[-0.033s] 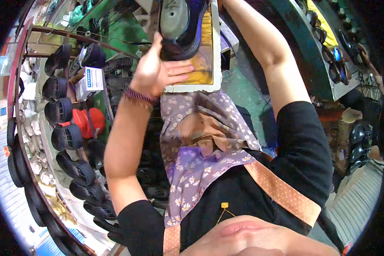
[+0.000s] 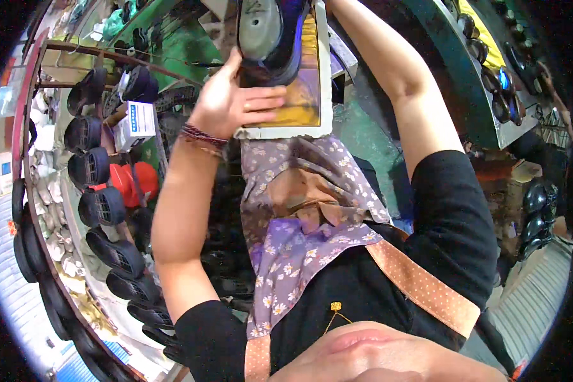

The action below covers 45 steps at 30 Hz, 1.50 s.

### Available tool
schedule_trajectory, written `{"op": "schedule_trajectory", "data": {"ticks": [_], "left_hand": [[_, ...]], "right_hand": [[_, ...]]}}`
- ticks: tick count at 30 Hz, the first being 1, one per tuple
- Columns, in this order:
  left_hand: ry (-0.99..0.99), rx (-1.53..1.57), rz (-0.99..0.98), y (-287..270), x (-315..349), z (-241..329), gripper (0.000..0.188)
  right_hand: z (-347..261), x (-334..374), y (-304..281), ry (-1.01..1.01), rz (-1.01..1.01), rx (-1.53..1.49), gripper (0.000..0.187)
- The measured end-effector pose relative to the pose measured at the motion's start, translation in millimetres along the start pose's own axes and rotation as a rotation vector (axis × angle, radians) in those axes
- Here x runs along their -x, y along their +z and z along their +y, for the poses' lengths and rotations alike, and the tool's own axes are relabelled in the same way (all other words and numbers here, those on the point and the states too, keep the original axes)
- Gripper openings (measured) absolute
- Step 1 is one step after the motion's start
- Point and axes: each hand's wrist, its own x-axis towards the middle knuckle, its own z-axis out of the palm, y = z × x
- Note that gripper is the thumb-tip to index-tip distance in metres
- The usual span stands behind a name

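A black shoe [image 2: 285, 67] rests at the top centre, cut off by the upper edge. Inside it shows a grey-green, last-like form [image 2: 261, 32] with a small dark hole. Under the shoe is a white-rimmed tray [image 2: 286, 132] with a yellow, dark-stained surface. My left hand [image 2: 239, 99] is at the shoe's heel end, fingers stretched out flat over the tray's near left part and thumb pointing up beside the shoe. It grips nothing. My right forearm reaches up to the top edge; the right hand lies beyond the picture.
On the left, a curved rack holds several black shoe soles [image 2: 102, 207]. A white and blue box [image 2: 135, 122] and a red item [image 2: 134, 183] stand by it. A dark bench [image 2: 445, 70] with black shoes is at the right. My flowered apron [image 2: 286, 254] hangs below the tray.
My left hand and forearm have shifted slightly left, the fingers drawing back a little from the tray's middle. The shoe stays in nearly the same place.
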Motion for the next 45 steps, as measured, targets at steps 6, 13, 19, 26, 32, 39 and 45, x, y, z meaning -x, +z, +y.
{"op": "schedule_trajectory", "data": {"ticks": [6, 13, 19, 26, 32, 39, 45], "left_hand": [[0.121, -0.319, 0.102, 7, 7, 23, 0.058], [0.286, -0.332, 0.088, 12, 5, 5, 0.036], [0.319, -0.247, 0.133, 10, -6, 9, 0.043], [0.842, -0.133, 0.735, 3, -36, -51, 0.04], [0.979, -0.403, 0.804, 9, -54, -82, 0.044], [1.024, -0.557, 0.799, 7, -49, -79, 0.046], [1.107, -0.591, 0.775, -18, -49, -83, 0.044]], "right_hand": [[-52, 39, -28, -0.22, 0.308, -0.062, 0.013], [-93, 95, -29, -0.768, -0.139, -0.371, 0.002], [-85, 98, -38, -0.738, -0.081, -0.338, 0.007], [-127, 211, -55, -0.036, 0.018, 0.148, 0.095], [-124, 202, -56, 0.001, -0.146, 0.386, 0.103], [-111, 199, -65, 0.085, 0.08, -0.095, 0.065], [-89, 178, -71, 0.311, 0.355, -0.29, 0.057]]}}
